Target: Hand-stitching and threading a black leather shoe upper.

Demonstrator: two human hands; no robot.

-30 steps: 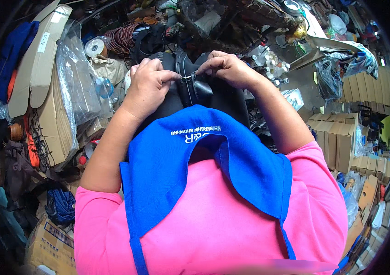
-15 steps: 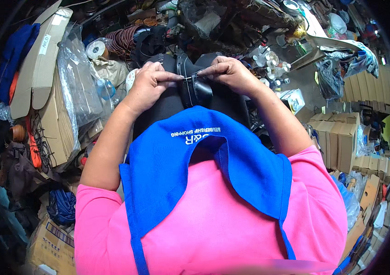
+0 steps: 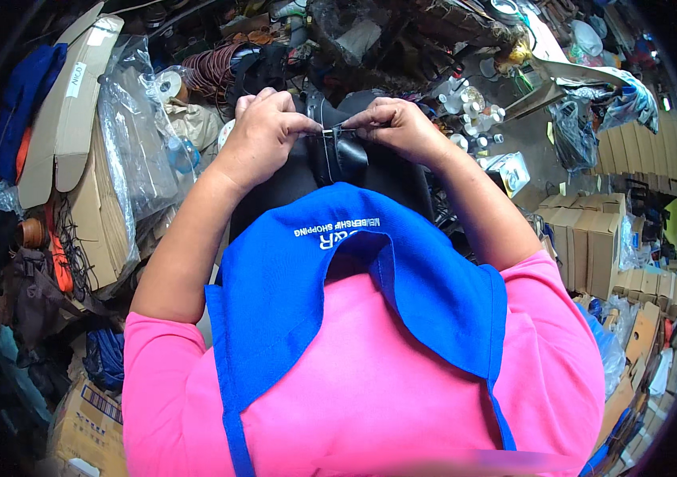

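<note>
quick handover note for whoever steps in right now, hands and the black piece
Left hand: fingers closed, pinching the top edge of the black piece.
Right hand: fingers closed, pinching the same edge just to the right; a thin metal pin, possibly a needle, spans between the two hands.
Black piece: held up in front of the blue apron, above a cluttered floor.
Done: both hands grip the edge.
Left: cannot tell how far the work along the edge has gone.
</note>
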